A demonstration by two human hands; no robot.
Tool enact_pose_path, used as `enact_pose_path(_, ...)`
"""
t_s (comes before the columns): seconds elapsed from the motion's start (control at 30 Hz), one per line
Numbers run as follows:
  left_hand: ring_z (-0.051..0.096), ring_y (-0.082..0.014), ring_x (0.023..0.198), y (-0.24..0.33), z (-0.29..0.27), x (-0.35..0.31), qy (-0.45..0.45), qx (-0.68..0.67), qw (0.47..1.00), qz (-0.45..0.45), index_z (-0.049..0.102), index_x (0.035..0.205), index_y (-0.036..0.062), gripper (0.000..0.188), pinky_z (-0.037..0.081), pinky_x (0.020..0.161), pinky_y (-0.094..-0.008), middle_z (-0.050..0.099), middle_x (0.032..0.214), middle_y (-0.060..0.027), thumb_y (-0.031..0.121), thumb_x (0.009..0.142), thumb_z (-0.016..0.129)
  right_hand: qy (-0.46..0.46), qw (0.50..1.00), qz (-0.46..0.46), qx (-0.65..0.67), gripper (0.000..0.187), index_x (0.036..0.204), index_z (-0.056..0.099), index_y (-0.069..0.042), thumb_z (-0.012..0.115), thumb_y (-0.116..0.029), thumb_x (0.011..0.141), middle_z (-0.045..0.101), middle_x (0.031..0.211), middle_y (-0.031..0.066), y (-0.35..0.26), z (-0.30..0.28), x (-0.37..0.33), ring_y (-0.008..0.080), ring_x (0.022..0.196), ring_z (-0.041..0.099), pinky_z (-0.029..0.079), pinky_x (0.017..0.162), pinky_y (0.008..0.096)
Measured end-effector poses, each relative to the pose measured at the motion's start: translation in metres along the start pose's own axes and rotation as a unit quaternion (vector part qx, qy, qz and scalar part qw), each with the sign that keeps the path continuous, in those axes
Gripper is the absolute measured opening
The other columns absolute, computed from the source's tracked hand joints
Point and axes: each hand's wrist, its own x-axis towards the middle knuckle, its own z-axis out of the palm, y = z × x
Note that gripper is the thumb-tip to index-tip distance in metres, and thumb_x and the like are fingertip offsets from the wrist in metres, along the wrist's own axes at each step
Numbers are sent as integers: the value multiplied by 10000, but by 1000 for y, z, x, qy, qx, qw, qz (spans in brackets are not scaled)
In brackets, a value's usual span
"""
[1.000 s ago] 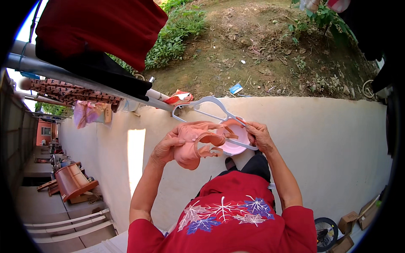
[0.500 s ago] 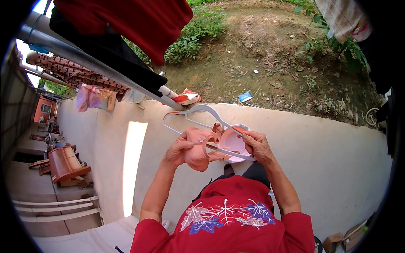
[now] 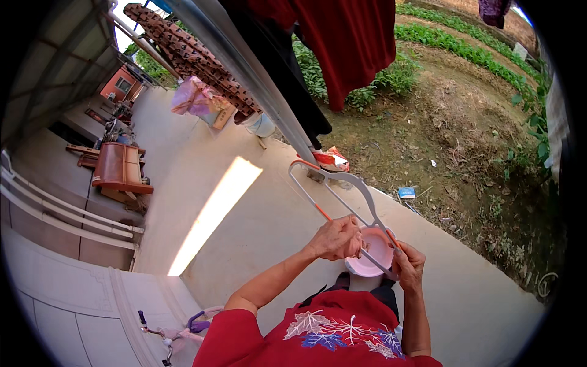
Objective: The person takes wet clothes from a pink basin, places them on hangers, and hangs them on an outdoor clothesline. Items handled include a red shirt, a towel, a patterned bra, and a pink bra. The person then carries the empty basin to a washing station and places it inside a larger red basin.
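The right hand (image 3: 408,266) pinched the near end of a grey hanger (image 3: 367,194), whose long axis ran forward and leftward from it toward the floor's (image 3: 465,293) edge by the soil (image 3: 440,116). The left hand (image 3: 338,237), nearer the lower bar's middle, was closed, I think, on peach cloth (image 3: 353,249) mostly hidden by its fingers. A pink basin (image 3: 380,241) sat below.
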Motion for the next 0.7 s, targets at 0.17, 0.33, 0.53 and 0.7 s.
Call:
enact_pose_path(0.17,563,-310,878,1,-6,-6,134,182,973,54,542,902,43,350,474,735,-408,535,906,-133,347,733,577,-26,993,-71,-89,219,975,607,51,530,-124,869,427,502,-38,-13,8,13,22,382,332,232,366,182)
enact_pose_path(0.33,554,-306,868,17,-35,-21,198,188,961,48,500,908,22,449,492,696,-411,428,960,-130,371,676,662,-67,980,-134,-133,239,975,610,53,543,-149,865,431,515,-38,-29,20,23,22,382,336,229,369,181)
enact_pose_path(0.53,525,-263,789,21,-40,-28,383,82,909,140,405,915,29,560,495,648,-369,364,977,-122,306,606,780,-83,968,-174,-159,225,942,620,49,551,-145,849,447,490,-21,-58,34,29,37,394,383,250,372,188)
enact_pose_path(0.7,502,-116,749,26,-38,-35,444,-299,809,242,392,919,55,467,468,590,-215,369,961,-52,248,704,759,-76,978,-175,-85,275,956,611,50,536,-199,868,375,467,-54,-88,42,33,19,372,304,173,365,197)
